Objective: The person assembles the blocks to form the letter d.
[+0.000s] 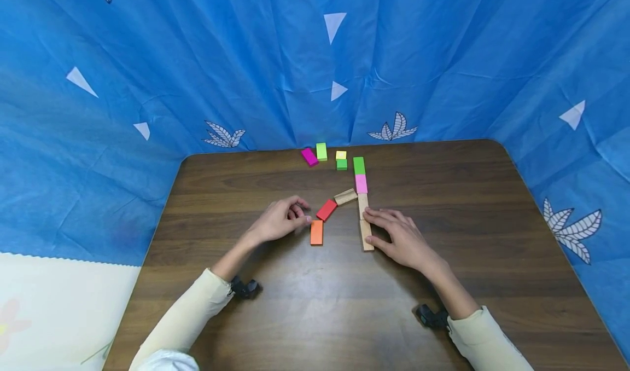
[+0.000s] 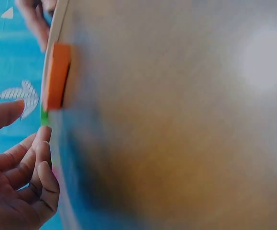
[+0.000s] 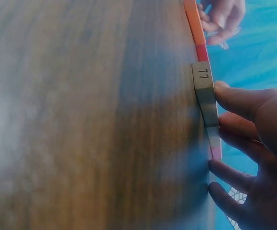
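My left hand [image 1: 279, 219] hovers left of an orange block [image 1: 317, 233], its fingers loosely curled around nothing. The thumb tip reaches close to that block's top corner, near a red block [image 1: 327, 210]. A straight row runs away from me: two plain wooden blocks, a pink block [image 1: 361, 184] and a green block [image 1: 359, 166]. With thumb and fingers fairly straight, my right hand [image 1: 401, 237] touches the right side of the two wooden blocks. The nearer wooden block [image 3: 203, 86] shows a dark marking on its end. Another wooden block [image 1: 345, 197] lies slanted between the red block and the row.
Toward the back edge of the brown table [image 1: 305, 316] lie a magenta block [image 1: 309, 157], a lime block [image 1: 321, 151], a yellow block [image 1: 341, 155] and a small green block [image 1: 342, 164]. A blue curtain [image 1: 275, 59] hangs behind and beside the table.
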A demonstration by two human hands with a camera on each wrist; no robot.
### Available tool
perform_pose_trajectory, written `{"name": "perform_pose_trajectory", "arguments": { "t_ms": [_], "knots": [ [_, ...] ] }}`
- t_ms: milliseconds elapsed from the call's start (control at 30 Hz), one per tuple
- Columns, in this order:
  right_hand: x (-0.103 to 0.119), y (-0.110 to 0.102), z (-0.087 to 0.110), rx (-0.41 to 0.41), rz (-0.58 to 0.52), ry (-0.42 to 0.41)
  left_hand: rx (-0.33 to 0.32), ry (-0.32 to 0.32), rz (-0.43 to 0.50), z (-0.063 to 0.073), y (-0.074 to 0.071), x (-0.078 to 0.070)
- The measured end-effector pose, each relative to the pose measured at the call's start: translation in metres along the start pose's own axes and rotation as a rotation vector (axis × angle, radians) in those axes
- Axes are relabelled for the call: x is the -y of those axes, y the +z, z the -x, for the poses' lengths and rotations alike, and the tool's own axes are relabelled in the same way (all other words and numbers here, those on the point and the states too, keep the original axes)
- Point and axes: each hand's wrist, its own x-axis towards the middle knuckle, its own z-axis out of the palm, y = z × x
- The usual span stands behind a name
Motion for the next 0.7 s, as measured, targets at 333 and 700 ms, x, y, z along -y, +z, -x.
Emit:
{"name": "perform_pose_trajectory", "arguments": {
  "t_ms": [333,700],
  "knots": [
    [0.0,0.001,0.001,-0.008,-0.017,0.005,-0.195,-0.032,-0.01,-0.073,-0.041,0.009],
    [-0.001,0.002,0.001,-0.029,0.007,-0.013,-0.253,-0.148,-0.141,-0.134,-0.031,0.01]
  ]
}}
